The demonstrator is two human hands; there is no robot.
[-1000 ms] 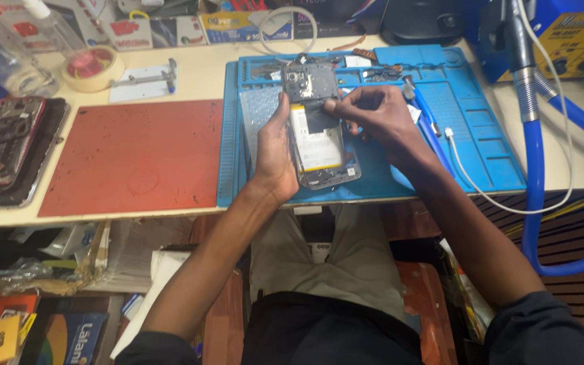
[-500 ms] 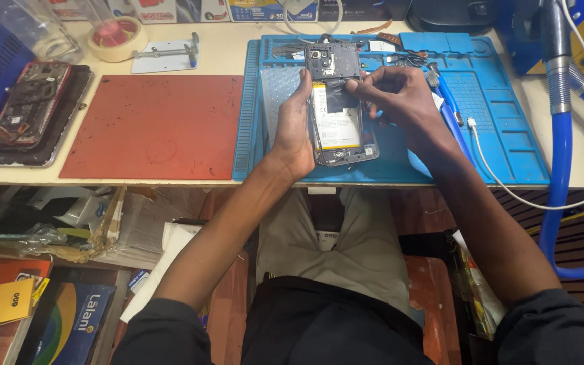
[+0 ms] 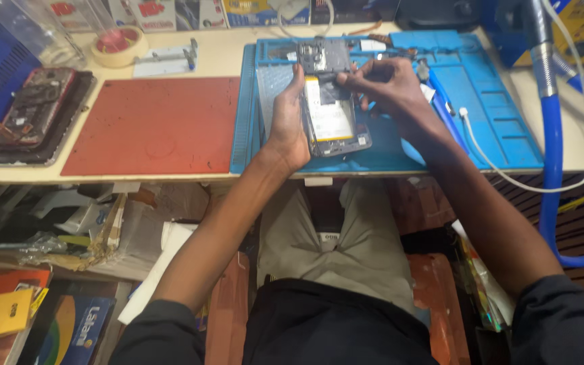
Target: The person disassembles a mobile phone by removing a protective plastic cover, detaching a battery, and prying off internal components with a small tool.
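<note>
An opened smartphone [image 3: 332, 115] with its back cover off lies on the blue repair mat [image 3: 488, 115] at the middle of the bench [image 3: 224, 57], its pale battery showing and the circuit board at its far end. The left hand [image 3: 286, 125] cups the phone's left edge, palm against the side, thumb stretched up along the frame toward the far end. The right hand [image 3: 386, 88] sits at the phone's far right corner with its fingertips drawn together over the board; whether they pinch a small tool or part is too small to tell.

Left of the blue mat lies a red silicone mat [image 3: 157, 125], touching it edge to edge. Further left, a worn phone [image 3: 35, 111] with exposed insides rests on a dark tray at the bench's left end. A roll of tape [image 3: 117, 44] stands at the far left, beside a small metal clamp on a white plate [image 3: 163, 59]. A white cable [image 3: 508, 169] runs across the right part of the blue mat and off the near edge. A blue hose [image 3: 552, 155] hangs down at the right.
</note>
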